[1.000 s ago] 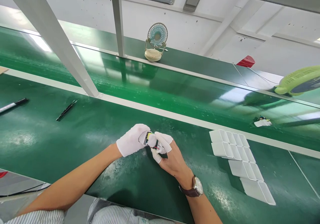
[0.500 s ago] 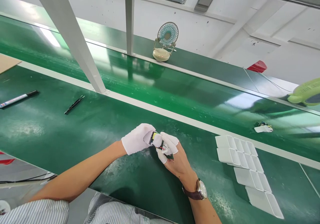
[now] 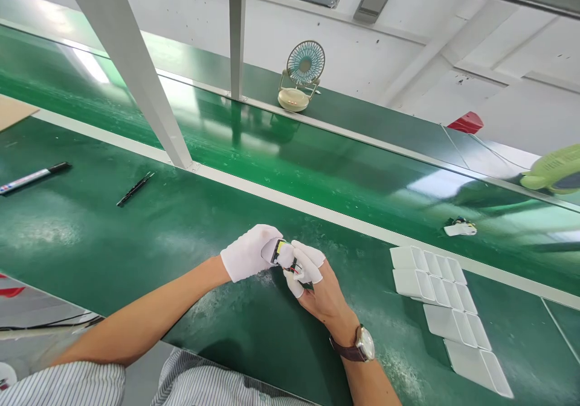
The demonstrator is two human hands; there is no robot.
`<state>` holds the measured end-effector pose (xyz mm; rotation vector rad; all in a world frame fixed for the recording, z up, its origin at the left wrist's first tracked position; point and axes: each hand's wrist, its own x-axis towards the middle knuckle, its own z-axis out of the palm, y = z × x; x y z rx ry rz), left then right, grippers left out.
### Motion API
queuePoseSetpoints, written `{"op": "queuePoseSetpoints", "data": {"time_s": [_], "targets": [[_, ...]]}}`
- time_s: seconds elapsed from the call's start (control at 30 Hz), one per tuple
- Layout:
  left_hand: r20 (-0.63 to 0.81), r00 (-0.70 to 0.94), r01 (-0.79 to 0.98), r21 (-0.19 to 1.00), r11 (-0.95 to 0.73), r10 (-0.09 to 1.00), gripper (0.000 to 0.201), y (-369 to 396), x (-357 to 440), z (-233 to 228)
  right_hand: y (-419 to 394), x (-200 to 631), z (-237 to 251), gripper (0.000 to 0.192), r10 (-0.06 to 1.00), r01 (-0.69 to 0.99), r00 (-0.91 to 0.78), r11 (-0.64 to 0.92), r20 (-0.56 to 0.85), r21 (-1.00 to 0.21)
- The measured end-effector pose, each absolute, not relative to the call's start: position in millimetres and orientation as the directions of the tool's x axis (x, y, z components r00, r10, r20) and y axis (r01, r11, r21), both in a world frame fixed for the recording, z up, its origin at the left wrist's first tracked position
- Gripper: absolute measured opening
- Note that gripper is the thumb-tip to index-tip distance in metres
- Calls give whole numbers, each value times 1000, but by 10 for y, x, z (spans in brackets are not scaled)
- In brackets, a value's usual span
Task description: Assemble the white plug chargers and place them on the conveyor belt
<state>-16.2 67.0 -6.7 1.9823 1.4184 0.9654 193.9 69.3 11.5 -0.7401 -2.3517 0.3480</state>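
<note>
1. At bench centre, over the green mat [image 3: 136, 237]: both hands meet on one small part [image 3: 281, 252], held just clear of the mat.
2. Left hand [image 3: 248, 252]: full white glove, fingers curled round the part's left end. Gripping it.
3. Right hand [image 3: 312, 279]: white finger covers on the tips only, palm bare, watch [image 3: 362, 344] on the wrist. Tips pinch the part's right end where thin red/black wires show.
4. Part: pale body w/ a yellow patch on top, small; exact make too small to tell. Long axis runs approx. left-to-right and slightly down toward the right hand, so it lies between the two hands, touching both. Left hand covers more of the body; right hand is nearer the wire end.
5. Right of the hands, near but apart: white trays [image 3: 446, 291], overlapping in a slanted row running toward the lower right corner.
6. Beyond the trays, on the shiny green belt [image 3: 317, 170]: a small white piece [image 3: 460, 229] w/ dark bits on it.
7. Far left on the mat, well apart from the hands: marker pen [image 3: 34, 178] and a thin black tool [image 3: 135, 189], prob. tweezers.
8. Back shelf: small desk fan [image 3: 301, 74], facing the bench. Second fan, lime green [image 3: 553, 170], at the right edge, partly cut off.
9. Grey frame post [image 3: 131, 74] slants down to the white rail betw. mat and belt.
</note>
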Motion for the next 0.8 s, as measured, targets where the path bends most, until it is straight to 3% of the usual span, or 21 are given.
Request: {"op": "queuePoseSetpoints", "data": {"time_s": [0.2,0.43,0.8], "targets": [[307,194,594,720,-360,932,16,666,-178,-114,693,1950,92,67,598,396,-607,799,523,-452],[466,146,559,689,-462,872,41,619,-185,-320,704,1951,86,65,604,408,-616,794,506,-451],[441,115,564,709,-424,890,46,607,-156,-372,705,1946,52,68,598,407,-609,799,521,-442]]}}
